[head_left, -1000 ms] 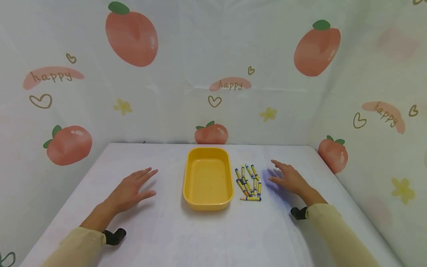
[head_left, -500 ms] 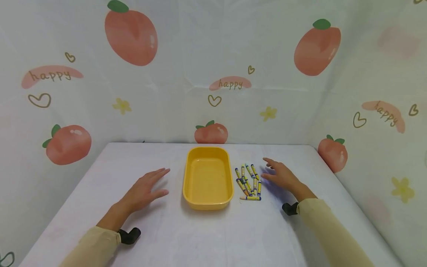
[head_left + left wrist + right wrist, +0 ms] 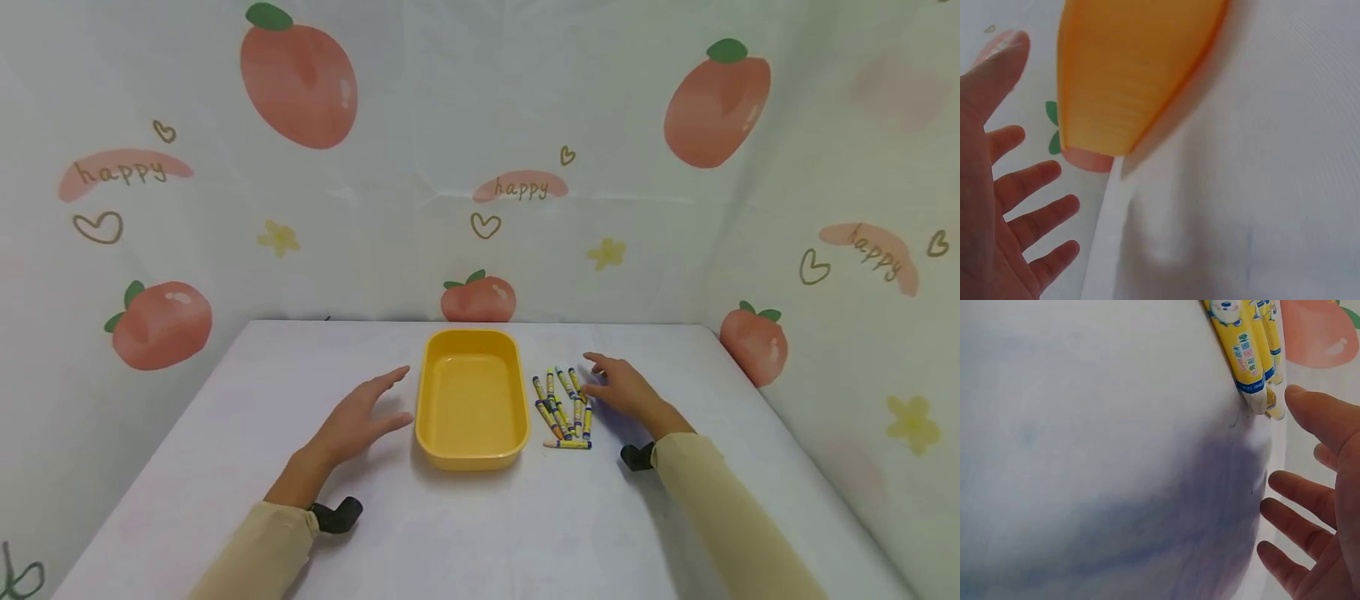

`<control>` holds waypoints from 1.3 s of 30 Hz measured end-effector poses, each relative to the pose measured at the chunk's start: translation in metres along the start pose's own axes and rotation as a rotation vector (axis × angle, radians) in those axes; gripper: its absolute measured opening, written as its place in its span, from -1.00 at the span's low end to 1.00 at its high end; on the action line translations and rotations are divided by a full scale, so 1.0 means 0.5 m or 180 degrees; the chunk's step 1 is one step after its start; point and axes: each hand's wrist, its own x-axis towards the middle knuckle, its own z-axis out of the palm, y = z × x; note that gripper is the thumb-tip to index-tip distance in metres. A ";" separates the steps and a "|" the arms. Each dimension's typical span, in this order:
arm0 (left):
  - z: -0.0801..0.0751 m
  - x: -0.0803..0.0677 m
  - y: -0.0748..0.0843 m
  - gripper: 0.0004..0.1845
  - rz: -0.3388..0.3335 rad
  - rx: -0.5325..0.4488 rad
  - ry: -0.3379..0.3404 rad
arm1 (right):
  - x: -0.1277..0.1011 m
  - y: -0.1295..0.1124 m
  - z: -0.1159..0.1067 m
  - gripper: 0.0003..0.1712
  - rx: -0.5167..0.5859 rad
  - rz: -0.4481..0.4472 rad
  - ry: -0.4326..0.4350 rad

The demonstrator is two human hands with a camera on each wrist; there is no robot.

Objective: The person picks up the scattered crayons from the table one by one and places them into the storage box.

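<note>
Zero crayons in the yellow tray (image 3: 471, 398) so far; it sits empty, mid-bench. All the crayons (image 3: 562, 406) lie in a loose pile just right of the tray, approx a dozen, exact count unclear. Right hand (image 3: 621, 388), fingers spread & holding nothing, hovers at the pile's far-right edge; contact can't be told. Left hand (image 3: 358, 421), also spread & empty, sits just left of the tray. White bench (image 3: 480, 533); walls behind the tray w/ peach-and-"happy" print (image 3: 298, 77).
</note>
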 end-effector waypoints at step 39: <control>0.064 0.047 0.020 -0.29 -0.0492 -0.1287 0.0126 | 0.039 -0.048 0.024 -0.53 0.0173 0.0526 -0.0289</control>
